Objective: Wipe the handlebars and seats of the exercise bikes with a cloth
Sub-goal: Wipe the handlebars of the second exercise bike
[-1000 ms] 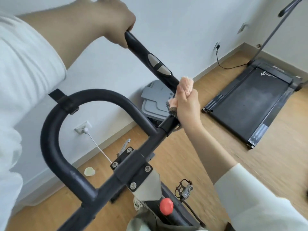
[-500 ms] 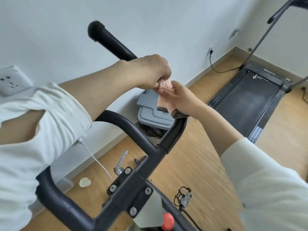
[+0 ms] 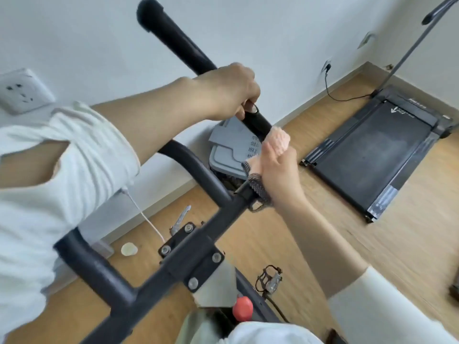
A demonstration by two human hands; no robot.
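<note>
The exercise bike's black handlebar (image 3: 178,48) rises from the clamp at bottom centre toward the upper left, with a curved inner loop beside it. My left hand (image 3: 228,90) is wrapped around the upper grip. Just below it my right hand (image 3: 278,165) presses a pink cloth with a dark woven edge (image 3: 279,140) around the same bar, near where the loop joins. The seat is out of view.
A grey lidded bin (image 3: 228,155) stands against the white wall behind the bar. A black treadmill (image 3: 377,150) lies on the wooden floor at right, its cable plugged into the wall. A red knob (image 3: 242,307) and a pedal (image 3: 270,279) sit low centre.
My left hand slid down the grip from its top end toward the middle. My right hand with the cloth moved up to meet it, then back down a little.
</note>
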